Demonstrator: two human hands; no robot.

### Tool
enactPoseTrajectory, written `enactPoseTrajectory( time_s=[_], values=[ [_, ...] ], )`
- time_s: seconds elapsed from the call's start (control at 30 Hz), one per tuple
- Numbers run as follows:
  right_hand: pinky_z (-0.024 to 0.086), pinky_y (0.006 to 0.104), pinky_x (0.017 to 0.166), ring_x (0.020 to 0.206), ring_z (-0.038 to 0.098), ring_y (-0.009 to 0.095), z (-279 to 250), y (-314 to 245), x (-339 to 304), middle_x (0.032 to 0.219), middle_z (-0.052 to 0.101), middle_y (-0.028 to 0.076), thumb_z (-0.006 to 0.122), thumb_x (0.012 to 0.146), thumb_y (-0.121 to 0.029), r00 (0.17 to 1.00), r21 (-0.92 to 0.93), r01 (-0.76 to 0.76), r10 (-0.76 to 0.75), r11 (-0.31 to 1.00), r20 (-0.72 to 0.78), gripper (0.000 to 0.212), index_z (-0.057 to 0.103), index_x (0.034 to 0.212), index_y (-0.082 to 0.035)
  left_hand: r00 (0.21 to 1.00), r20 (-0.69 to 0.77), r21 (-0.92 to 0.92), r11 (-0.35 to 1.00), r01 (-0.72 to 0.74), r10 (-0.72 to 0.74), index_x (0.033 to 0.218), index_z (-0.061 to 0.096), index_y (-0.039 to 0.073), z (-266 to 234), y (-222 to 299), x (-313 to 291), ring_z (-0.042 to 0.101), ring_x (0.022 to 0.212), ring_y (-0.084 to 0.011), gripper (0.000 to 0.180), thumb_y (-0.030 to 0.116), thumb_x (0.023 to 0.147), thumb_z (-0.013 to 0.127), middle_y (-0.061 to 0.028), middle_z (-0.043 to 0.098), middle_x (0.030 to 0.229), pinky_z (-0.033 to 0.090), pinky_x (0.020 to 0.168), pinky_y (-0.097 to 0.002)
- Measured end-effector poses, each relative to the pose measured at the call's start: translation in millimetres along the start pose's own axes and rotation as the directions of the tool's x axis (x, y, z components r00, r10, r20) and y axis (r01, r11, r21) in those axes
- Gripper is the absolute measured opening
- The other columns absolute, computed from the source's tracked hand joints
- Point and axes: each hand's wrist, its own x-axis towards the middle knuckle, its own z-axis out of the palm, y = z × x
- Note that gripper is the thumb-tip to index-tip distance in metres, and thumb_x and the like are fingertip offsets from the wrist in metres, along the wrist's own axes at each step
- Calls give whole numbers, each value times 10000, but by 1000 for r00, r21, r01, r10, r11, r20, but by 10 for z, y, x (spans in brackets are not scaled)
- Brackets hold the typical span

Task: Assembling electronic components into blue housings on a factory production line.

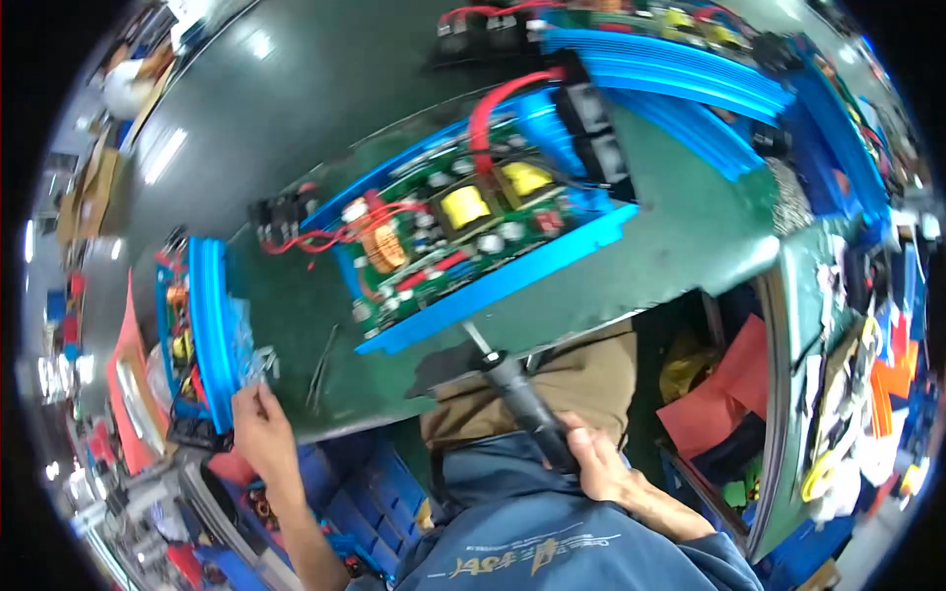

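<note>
My right hand (603,465) grips a black electric screwdriver (520,398), whose metal bit points up at the near edge of a blue metal chassis (493,286). That chassis holds a green circuit board (463,222) with yellow transformers and red wires. My left hand (258,426) reaches to the left edge of the green bench (690,227), fingers pinched at a small clear plastic bag (251,360) of small parts. Beside that hand stands another blue chassis (209,325) on its side.
More blue chassis units (680,79) with boards lie at the back of the bench. Tweezers (320,369) rest near the front edge. Blue bins (365,502) sit below, red sheets (729,394) and clutter at right.
</note>
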Motion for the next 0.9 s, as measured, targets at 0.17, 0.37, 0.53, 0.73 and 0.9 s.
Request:
enactPoseTrajectory(
  time_s=[0.17, 0.37, 0.53, 0.73, 0.9],
  values=[
    [474, 347, 804, 826, 603, 181, 43, -20, -75, 875, 662, 74, 270, 1103, -451, 999, -19, 34, -34, 999, 9, 559, 532, 1385, -46, 996, 77, -611, 792, 21, 34, 1081, 590, -11, -219, 311, 230, 622, 746, -151, 179, 164, 1061, 557, -78, 641, 905, 517, 688, -305],
    [471, 426, 810, 814, 615, 351, 58, -61, -11, 900, 635, 209, 315, 1104, -381, 993, -92, 115, -116, 989, -7, 477, 523, 1361, -37, 901, 153, -857, 508, -83, 407, 1110, 604, -19, -381, 1660, 443, 680, 855, -151, 138, 94, 1031, 601, -96, 687, 990, 546, 784, -278],
    [470, 441, 780, 791, 623, 383, 159, -132, 69, 849, 622, 237, 330, 1107, -360, 994, -68, 105, -105, 992, 11, 460, 529, 1334, -13, 825, 214, -831, 541, -128, 523, 1212, 657, -43, -297, 1932, 609, 661, 899, -117, 260, 68, 977, 680, -73, 704, 1023, 525, 826, -256],
    [471, 465, 785, 772, 613, 409, 277, -54, 143, 844, 622, 241, 312, 1108, -412, 985, -83, 164, -168, 983, -46, 510, 534, 1342, -18, 767, 264, -587, 728, -353, 585, 1031, 736, -8, -330, 1960, 587, 641, 854, -89, 134, 97, 950, 713, -41, 709, 958, 492, 766, -236],
    [460, 461, 749, 746, 614, 386, 297, -35, 170, 797, 603, 212, 286, 1106, -467, 988, -11, 148, -149, 989, -31, 551, 535, 1354, -42, 710, 162, -514, 673, -532, 685, 1038, 729, -16, -296, 1937, 564, 620, 782, -103, 148, 92, 939, 715, -44, 675, 881, 483, 730, -252]
  ],
)
